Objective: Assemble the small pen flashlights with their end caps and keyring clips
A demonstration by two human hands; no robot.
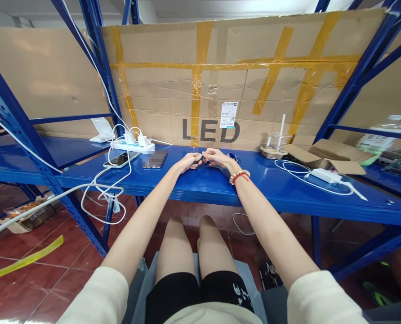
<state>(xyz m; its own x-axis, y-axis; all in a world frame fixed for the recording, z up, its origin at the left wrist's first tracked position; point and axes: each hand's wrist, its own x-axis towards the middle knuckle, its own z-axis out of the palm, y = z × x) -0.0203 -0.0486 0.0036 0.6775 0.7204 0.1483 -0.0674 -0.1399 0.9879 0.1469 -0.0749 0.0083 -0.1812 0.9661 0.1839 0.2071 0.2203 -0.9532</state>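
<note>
My left hand [189,162] and my right hand [216,157] meet over the blue metal shelf [200,186], near its middle. The fingers of both are curled in a pinch around something small and dark, mostly hidden by the fingertips; its kind cannot be made out. Just right of my right hand lies a small dark blue item [234,157], too small to name. A beaded bracelet [240,176] with a red cord circles my right wrist. To the left of my left hand, a dark phone [155,159] lies flat on the shelf.
A white power strip [133,145] with plugs and cables stands at the back left, beside another phone [121,159]. On the right are a plastic cup with a straw [277,140], a white charger with cable [326,175] and opened cardboard [338,150]. A large cardboard sheet [173,99] closes the back.
</note>
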